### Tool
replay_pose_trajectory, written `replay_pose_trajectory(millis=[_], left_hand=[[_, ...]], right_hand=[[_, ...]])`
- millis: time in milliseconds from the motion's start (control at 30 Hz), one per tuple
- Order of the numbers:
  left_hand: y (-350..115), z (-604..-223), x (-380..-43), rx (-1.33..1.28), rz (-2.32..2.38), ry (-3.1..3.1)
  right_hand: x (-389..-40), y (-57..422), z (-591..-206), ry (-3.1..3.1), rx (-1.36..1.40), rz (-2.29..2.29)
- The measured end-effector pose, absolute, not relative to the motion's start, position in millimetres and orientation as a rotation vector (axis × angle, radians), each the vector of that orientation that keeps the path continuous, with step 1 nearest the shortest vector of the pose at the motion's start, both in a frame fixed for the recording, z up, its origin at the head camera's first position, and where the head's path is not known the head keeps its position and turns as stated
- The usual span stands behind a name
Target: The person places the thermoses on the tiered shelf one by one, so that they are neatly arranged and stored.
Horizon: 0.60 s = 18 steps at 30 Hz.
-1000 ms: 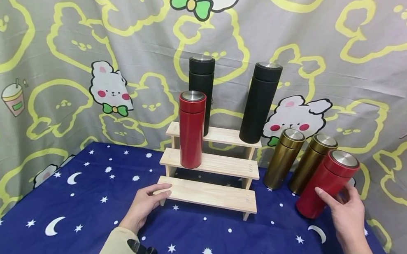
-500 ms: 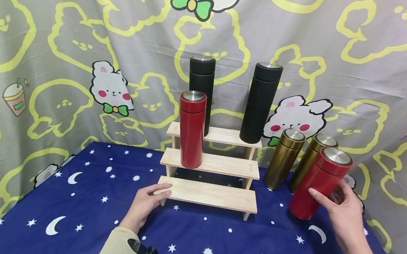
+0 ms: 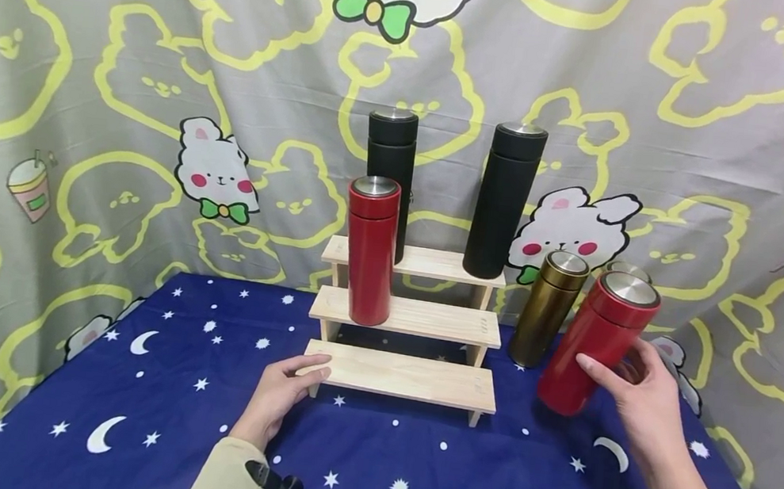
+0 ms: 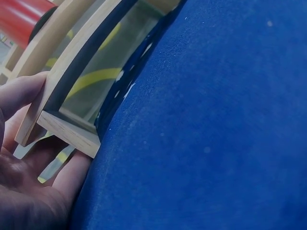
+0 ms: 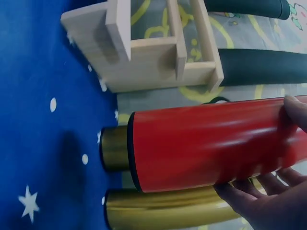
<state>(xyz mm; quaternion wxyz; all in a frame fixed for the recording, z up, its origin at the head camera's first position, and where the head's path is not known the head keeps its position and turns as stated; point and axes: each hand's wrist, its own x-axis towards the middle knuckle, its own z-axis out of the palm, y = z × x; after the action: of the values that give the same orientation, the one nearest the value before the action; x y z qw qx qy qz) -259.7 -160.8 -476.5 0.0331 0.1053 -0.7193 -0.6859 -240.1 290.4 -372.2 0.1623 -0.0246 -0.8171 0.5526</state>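
My right hand (image 3: 642, 418) grips a red thermos flask (image 3: 597, 342) round its side. In the head view the flask tilts, top to the right. The right wrist view shows its dark-rimmed base above the cloth, with gold flasks behind. My left hand (image 3: 279, 392) holds the left end of the three-tier wooden shelf (image 3: 400, 374), thumb and fingers about the lowest tier's end in the left wrist view. Another red flask (image 3: 371, 254) stands on the middle tier's left part. On the top tier stand two black flasks, one on the left (image 3: 391, 149) and one on the right (image 3: 504, 200).
A gold flask (image 3: 548, 309) stands on the blue star-patterned cloth (image 3: 411, 470) right of the shelf. A second gold flask (image 5: 168, 211) is mostly hidden behind the held one in the head view. A patterned curtain (image 3: 270, 104) hangs behind the table.
My right hand has carried the red flask leftward toward the shelf, and it now covers most of one gold flask. The left hand has stayed at the shelf's end.
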Motion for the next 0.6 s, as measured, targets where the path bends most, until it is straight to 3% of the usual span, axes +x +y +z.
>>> replay_pose_trajectory(millis=[600], left_hand=[[-160.5,-474.9,-259.0,0.323,-2.090,-2.229]], right_hand=[[-241.0,264.3,-351.5,-2.239,0.022,1.633]])
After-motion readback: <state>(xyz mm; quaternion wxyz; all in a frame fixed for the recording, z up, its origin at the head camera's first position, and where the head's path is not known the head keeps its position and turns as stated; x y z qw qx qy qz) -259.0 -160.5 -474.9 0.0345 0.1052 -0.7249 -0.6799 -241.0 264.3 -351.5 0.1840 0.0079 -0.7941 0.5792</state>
